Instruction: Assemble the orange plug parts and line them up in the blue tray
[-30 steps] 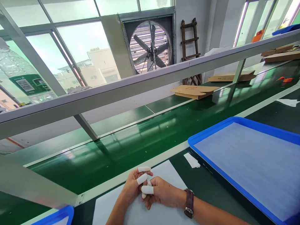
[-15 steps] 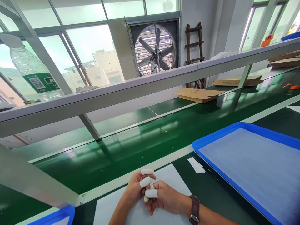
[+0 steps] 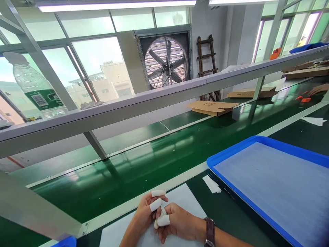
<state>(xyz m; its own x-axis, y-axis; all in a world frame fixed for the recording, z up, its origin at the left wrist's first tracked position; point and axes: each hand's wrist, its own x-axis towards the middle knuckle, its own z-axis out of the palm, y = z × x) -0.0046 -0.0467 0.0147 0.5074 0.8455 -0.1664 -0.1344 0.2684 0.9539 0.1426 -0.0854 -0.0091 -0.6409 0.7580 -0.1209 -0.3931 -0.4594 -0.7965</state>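
My left hand and my right hand meet over a white sheet at the front of the bench. White finger cots cover the thumb and a fingertip on each hand. The fingers of both hands are curled and pressed close together, and whatever they pinch, if anything, is too small or hidden to make out. A dark strap watch is on my right wrist.
To the right lies a blue tray with a pale lining; a white paper scrap is beside it. Beyond runs a green conveyor surface with a cardboard box. A shelf holds a plastic bottle. Another person's hand shows far right.
My view has tilted up and turned slightly right, so a ceiling lamp and another person's hand now show. My hands stay together, with little change in their fingers.
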